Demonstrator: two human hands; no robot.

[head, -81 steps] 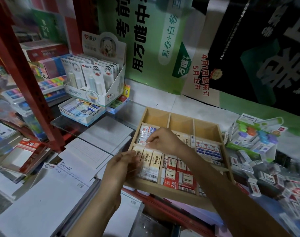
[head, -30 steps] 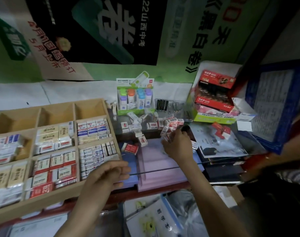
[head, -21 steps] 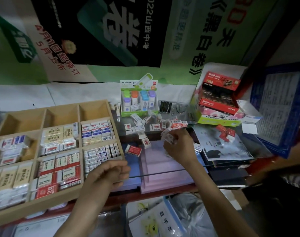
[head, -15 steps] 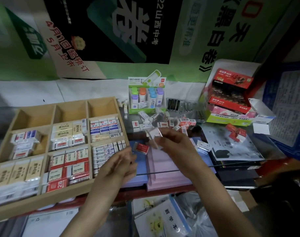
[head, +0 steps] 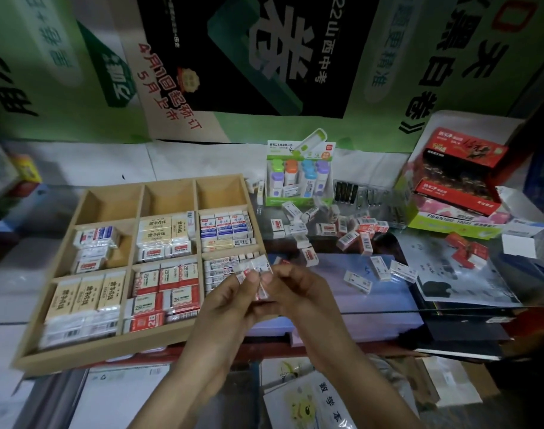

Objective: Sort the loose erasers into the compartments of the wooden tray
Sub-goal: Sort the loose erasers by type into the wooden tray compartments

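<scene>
A wooden tray with nine compartments lies at the left; its three back compartments are bare, the others hold rows of boxed erasers. Loose erasers lie scattered on the glass counter to its right. My left hand and my right hand meet just off the tray's right front corner. Together they pinch a small bunch of wrapped white-and-red erasers between fingertips. How many erasers each hand holds is hidden by the fingers.
A green display box of sharpeners stands behind the loose pile. A red and green carton stack sits at the right. Paper sheets and a pink pad lie under the glass. Posters cover the back wall.
My right hand picked erasers from the loose pile and carried them left toward the tray. My left hand rose from the tray's front corner to meet it, and both now hold the bunch.
</scene>
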